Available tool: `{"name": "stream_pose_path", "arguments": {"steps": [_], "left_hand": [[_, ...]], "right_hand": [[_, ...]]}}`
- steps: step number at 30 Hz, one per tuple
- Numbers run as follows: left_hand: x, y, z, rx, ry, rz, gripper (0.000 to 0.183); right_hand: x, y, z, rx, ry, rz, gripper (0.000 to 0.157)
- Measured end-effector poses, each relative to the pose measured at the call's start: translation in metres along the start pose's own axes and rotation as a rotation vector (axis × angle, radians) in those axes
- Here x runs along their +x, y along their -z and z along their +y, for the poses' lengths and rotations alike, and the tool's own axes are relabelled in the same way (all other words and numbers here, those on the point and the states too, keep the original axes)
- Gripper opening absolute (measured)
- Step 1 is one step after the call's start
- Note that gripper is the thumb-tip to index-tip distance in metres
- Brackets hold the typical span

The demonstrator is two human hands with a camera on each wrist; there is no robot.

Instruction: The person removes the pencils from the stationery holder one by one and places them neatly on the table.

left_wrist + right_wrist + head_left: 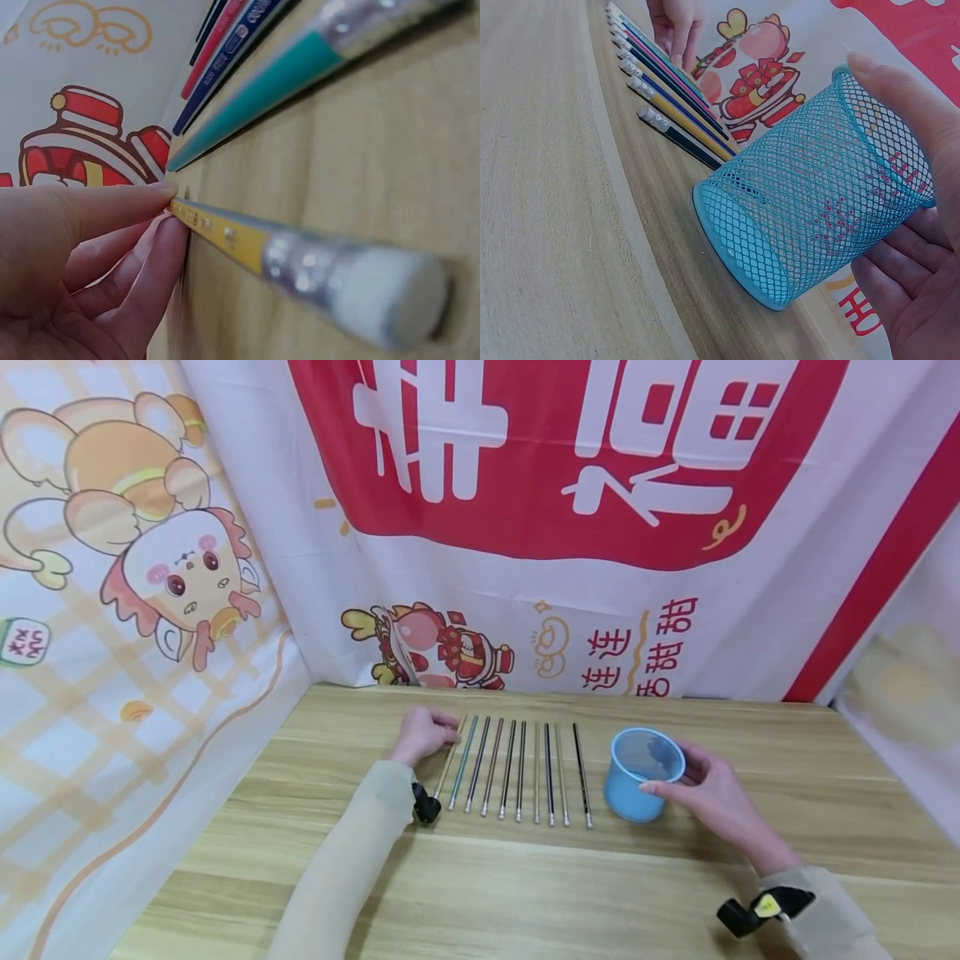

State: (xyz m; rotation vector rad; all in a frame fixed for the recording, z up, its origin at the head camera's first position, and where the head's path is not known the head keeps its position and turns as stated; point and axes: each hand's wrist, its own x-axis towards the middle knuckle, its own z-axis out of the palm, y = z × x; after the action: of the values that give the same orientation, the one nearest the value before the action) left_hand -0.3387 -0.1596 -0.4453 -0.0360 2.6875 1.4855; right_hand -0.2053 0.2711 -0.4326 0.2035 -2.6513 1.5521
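Observation:
At the left end of a row of pencils, my left hand [423, 737] pinches a yellow pencil [232, 236] between thumb and fingers, near the end away from its white eraser. Beside it lies a teal pencil [262, 101]. My right hand [712, 785] holds a blue mesh pencil cup [780, 187] by its side, thumb at the rim and fingers around the far side. The cup stands upright on the table, right of the row, and its mesh shows no pencils inside.
Several more pencils lie side by side on the wooden table [510, 893], erasers toward me, with a black pencil [582, 777] nearest the cup. A printed cloth [570, 543] hangs along the table's back edge, and another patterned cloth [247, 610] hangs at the left.

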Motion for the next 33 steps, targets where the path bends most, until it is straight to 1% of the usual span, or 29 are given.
{"name": "stream_pose_path", "arguments": {"steps": [3,13,19,24,27,30,33], "left_hand": [[-0.001,-0.001,0.000,0.024,0.001,0.011,0.026],[-0.006,-0.002,0.004,0.025,0.022,0.031,0.029],[-0.005,-0.004,0.002,0.032,0.042,0.037,0.030],[-0.003,-0.003,0.002,0.035,0.056,0.032,0.031],[-0.005,-0.002,0.003,0.026,0.053,0.035,0.032],[-0.009,0.003,0.003,0.006,0.017,0.050,0.036],[-0.012,0.013,0.001,0.005,-0.053,0.074,0.054]], "right_hand": [[0.000,0.000,0.000,0.006,-0.006,0.003,0.089],[0.000,0.001,0.001,0.009,-0.010,0.001,0.088],[-0.001,-0.001,0.002,0.007,0.010,-0.008,0.086],[-0.001,-0.003,0.001,0.002,0.052,0.003,0.086],[-0.002,-0.002,0.000,0.035,0.095,0.015,0.083],[-0.002,0.006,0.000,0.095,0.173,0.055,0.073],[-0.001,0.025,0.001,0.089,0.232,0.100,0.064]]}}
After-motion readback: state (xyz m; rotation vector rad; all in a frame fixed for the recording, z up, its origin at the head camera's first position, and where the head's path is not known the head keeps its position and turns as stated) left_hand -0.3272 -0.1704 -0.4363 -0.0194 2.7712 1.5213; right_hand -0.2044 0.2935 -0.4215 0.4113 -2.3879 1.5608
